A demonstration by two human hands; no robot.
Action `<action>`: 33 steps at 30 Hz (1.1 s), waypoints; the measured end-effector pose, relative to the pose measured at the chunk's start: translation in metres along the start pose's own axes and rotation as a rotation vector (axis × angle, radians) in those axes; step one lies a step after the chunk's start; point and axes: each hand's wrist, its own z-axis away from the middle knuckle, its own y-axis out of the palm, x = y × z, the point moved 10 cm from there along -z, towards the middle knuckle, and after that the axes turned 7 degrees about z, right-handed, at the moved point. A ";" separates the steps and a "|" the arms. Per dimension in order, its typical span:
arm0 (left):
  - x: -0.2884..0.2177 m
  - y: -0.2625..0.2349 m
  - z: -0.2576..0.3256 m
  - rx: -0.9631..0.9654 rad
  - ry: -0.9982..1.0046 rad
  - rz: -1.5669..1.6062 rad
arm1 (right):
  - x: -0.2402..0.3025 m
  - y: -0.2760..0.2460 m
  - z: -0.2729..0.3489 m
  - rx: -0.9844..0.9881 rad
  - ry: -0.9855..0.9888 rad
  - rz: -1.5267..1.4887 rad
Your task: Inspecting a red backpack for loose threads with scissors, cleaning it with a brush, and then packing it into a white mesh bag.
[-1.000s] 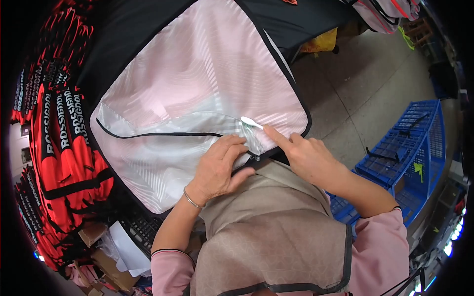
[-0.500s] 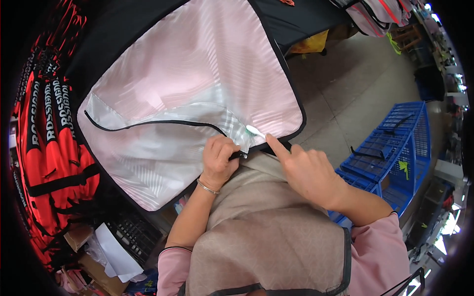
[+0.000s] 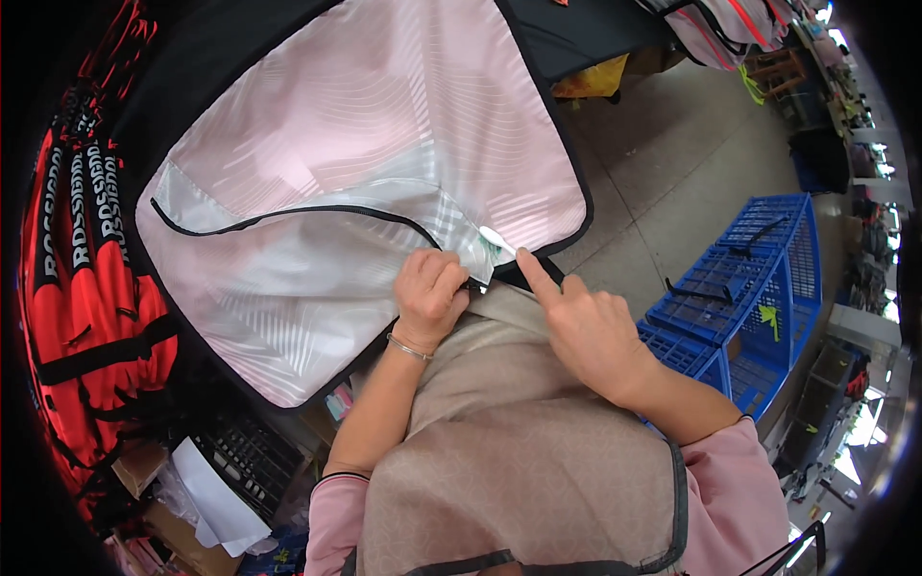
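Observation:
A large pink and silver-white fabric piece (image 3: 317, 125) with black edging lies spread before me. Near its lower corner, my left hand (image 3: 428, 300) is closed in a pinch on the fabric's edge. Opposite it, my right hand (image 3: 597, 336) grips a white toothbrush (image 3: 494, 237) with the forefinger stretched along it. Greenish bristles face down against the silvery part of the cloth, just beside my left fingertips. Most of the brush's handle is hidden under my right hand. A black-edged fold (image 3: 317, 209) crosses the piece towards my left hand.
Red and black bags (image 3: 86, 307) hang at the left. A black crate (image 3: 254, 451) and white paper (image 3: 213, 499) are at the lower left. Blue plastic crates (image 3: 740, 298) stand on the floor (image 3: 643, 173) at the right. A brown apron (image 3: 519, 480) covers my lap.
The whole view has shifted slightly, moving the surroundings left. Both hands keep their holds, and the toothbrush has moved slightly up over the same corner of the fabric.

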 end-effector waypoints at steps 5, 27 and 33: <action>0.004 -0.001 0.003 0.004 -0.010 -0.009 | 0.000 0.006 0.029 0.092 0.016 -0.003; 0.009 -0.005 0.000 -0.051 -0.102 -0.009 | -0.015 0.015 0.009 0.185 -0.006 -0.113; 0.018 -0.003 -0.007 -0.092 -0.135 0.025 | -0.020 0.019 -0.026 0.076 -0.045 -0.164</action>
